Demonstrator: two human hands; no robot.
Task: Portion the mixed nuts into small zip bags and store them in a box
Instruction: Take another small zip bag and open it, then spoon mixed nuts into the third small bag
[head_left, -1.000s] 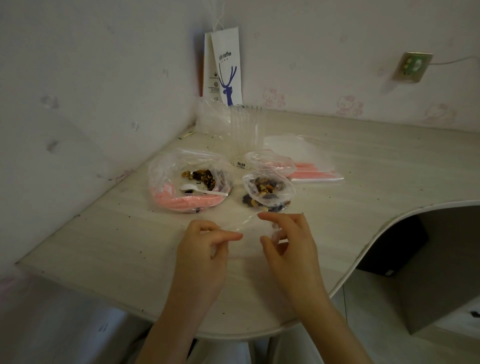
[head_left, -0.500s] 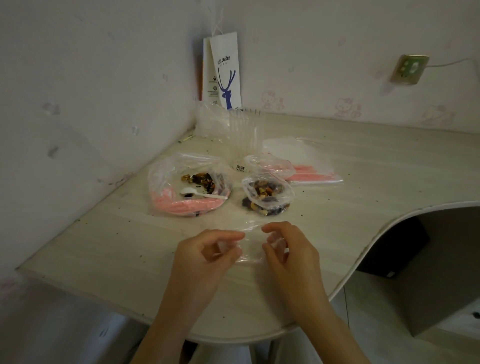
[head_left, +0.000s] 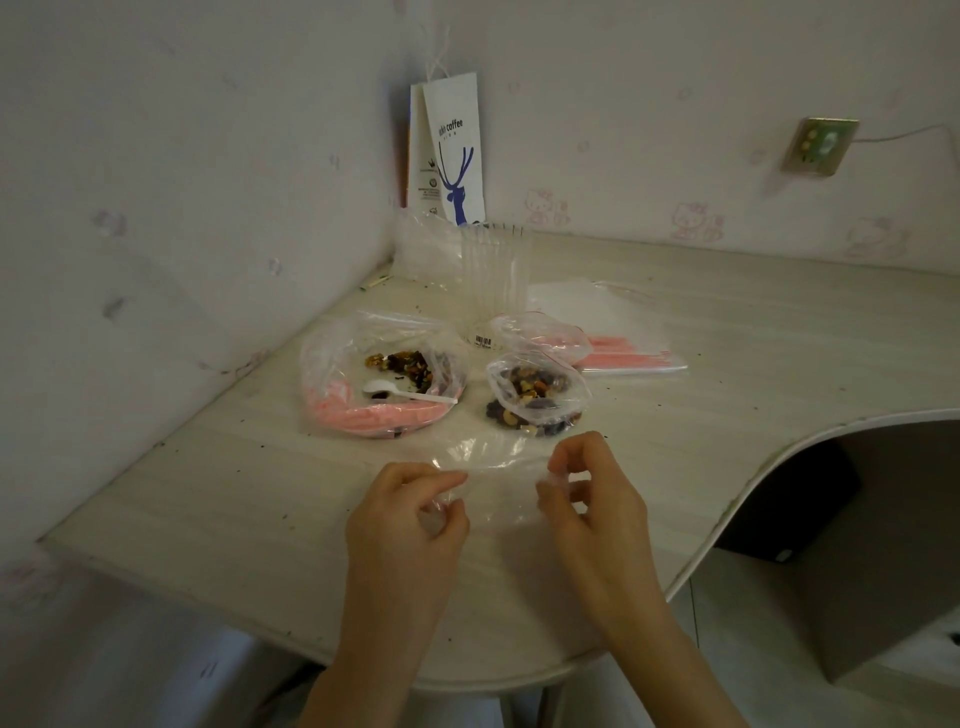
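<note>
**EMPTY ZIP BAG: SPREAD WIDER BETWEEN BOTH HANDS**

Drew apart since half a second before: wider gap between the fingertips of the left hand (head_left: 410, 525) and the right hand (head_left: 597, 514), with more film stretched across it. Pinched the empty zip bag (head_left: 498, 488) at both sides, left hand at its 9 o'clock edge, right hand at its 3 o'clock edge, fingers curled onto the plastic. Held low over the desk (head_left: 727, 364), close to its front edge. Looked clear, colourless and crinkled, with a glossy fold along the far rim. Reached almost to the filled small bag (head_left: 537, 395) at 12 to 1 o'clock, dark and tan nuts showing through it. Kept the same places elsewhere:
- large nut bag (head_left: 343, 364) with white spoon (head_left: 405, 392) at 10 o'clock
- clear ribbed container (head_left: 496, 280) at 12 o'clock, farther back
- flat stack of spare bags (head_left: 623, 353) at 1 o'clock
</note>
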